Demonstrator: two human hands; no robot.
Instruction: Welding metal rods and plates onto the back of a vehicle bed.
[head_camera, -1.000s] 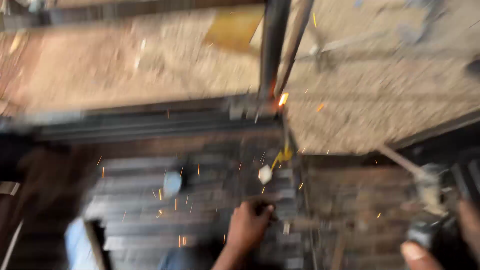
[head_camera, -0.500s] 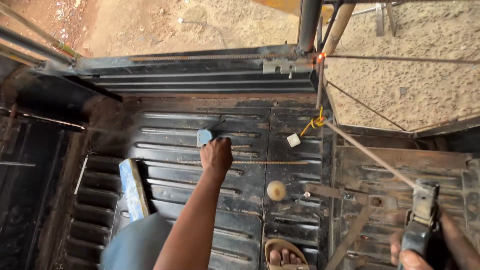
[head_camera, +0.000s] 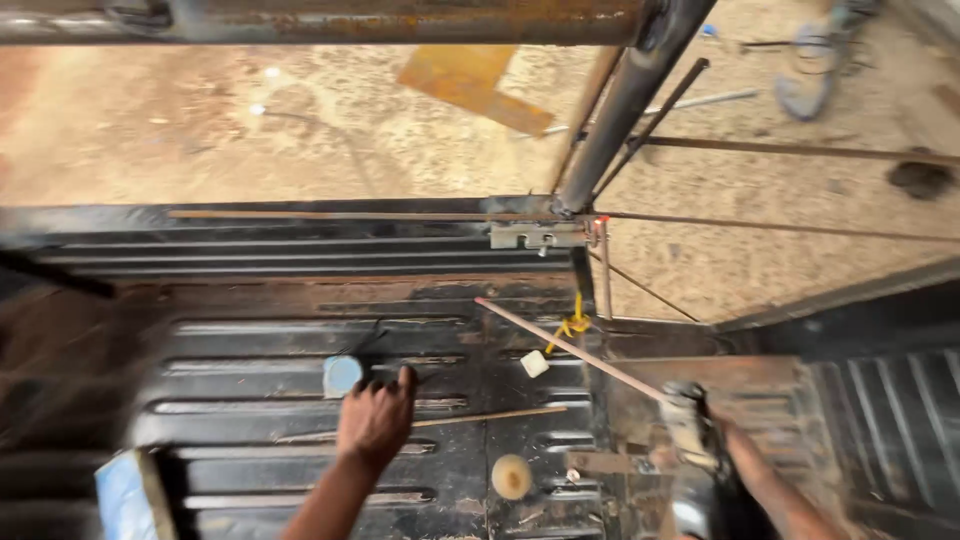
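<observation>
My left hand (head_camera: 375, 422) rests on the black ribbed metal floor (head_camera: 250, 345), fingers curled into a fist. It sits just right of a small light-blue round cup-like object (head_camera: 342, 375). A thin stick (head_camera: 490, 415) lies on the floor under the hand. At lower right, my right hand (head_camera: 728, 448) grips a grey hand-held power tool (head_camera: 685, 425) from behind. A long thin rod (head_camera: 570, 347) slants from the floor down to the tool's head.
A rusty pipe post (head_camera: 625, 115) rises from a bracket (head_camera: 538, 236) at the floor's far edge. A yellow cord (head_camera: 572, 327), a white block (head_camera: 535, 363) and a tan disc (head_camera: 512, 476) lie nearby. Sandy ground (head_camera: 250, 120) lies beyond, and a blue-white object (head_camera: 122, 497) sits bottom left.
The sparks by the post seen a second ago have gone. My left hand has stayed by the blue round object. The view has tilted, so more sandy ground shows.
</observation>
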